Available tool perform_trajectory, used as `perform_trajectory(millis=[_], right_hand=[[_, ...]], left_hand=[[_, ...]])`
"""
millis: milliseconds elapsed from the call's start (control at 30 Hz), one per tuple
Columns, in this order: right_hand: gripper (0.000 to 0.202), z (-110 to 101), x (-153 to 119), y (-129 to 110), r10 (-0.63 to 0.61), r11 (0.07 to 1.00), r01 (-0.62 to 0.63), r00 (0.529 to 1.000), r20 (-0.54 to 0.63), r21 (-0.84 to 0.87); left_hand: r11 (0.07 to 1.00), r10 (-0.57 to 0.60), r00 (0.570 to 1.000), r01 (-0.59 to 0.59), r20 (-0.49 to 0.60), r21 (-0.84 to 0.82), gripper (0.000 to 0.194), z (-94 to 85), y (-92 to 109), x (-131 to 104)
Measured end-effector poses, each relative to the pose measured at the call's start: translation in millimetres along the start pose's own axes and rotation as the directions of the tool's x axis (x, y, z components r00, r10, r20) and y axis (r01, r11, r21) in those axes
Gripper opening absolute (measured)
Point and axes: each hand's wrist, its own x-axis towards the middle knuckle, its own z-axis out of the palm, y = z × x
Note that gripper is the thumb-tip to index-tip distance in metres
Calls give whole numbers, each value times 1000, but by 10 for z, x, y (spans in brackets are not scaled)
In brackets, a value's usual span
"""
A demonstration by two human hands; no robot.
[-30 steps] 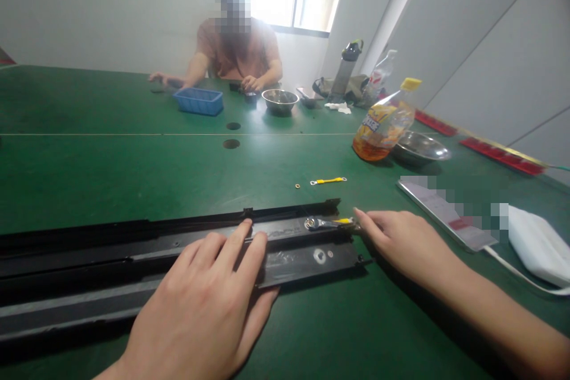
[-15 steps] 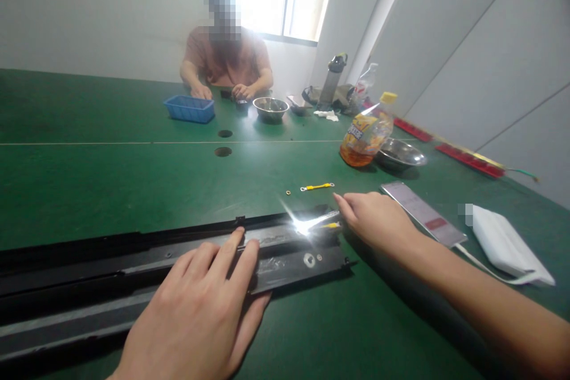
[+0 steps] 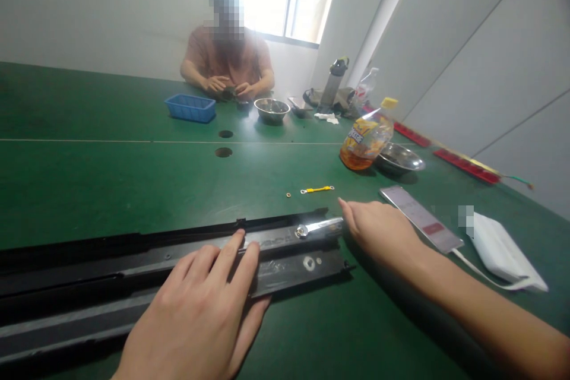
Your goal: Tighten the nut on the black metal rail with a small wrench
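Now the right hand (image 3: 378, 228) grasps a silver metal wrench (image 3: 321, 227), swung nearer three o'clock, suggesting turning; the left hand (image 3: 198, 303), unclenched, steadies a long black rail (image 3: 282, 276).

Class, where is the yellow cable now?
In the head view, right of centre, the yellow cable lies on the green table, just right of the small ring and beyond the black rail.

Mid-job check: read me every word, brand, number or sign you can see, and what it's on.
None reads for certain.
Yellow-capped bottle: stylised label lettering, too blurred to read.
Clear bottle behind it: red-and-white label, too small to read.
Phone: screen content, too blurred to read.
Black rail: faint pale marks; can't tell if they are lettering.
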Motion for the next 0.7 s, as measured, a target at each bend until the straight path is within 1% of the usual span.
perform_trajectory(millis=[67,133,200,300,367,433,600,700], right_hand=[[61,12,96,-27,4,1000,-4,1000,-5,-14],[60,32,115,-40,13,1000,-14,1000,-7,-22],[62,53,50,-33,15,1000,-15,1000,11,-18],[64,72,-103,0,9,1000,-10,997,79,13],[64,77,-156,18,6,999,-10,994,105,31],[65,79,-131,20,6,1000,-9,995,98,29],[63,72,105,-20,13,1000,-14,999,33,21],[63,56,133,-26,26,999,-26,1000,9,20]], left_hand=[[1000,5,1000,-5,-7,7,58,7,0,2],[1000,8,1000,-8,-18,17,59,19,-2,4],[1000,11,1000,-11,-23,23,59,30,-6,5],[1000,10,1000,-10,-27,25,59,38,-11,-3],[1000,13,1000,-12,-23,25,59,34,-11,-15],[1000,15,1000,-14,-21,26,59,28,-9,-24],[1000,18,1000,-17,-24,22,59,40,-8,-21],[1000,23,999,-23,-28,17,59,57,-13,-18]])
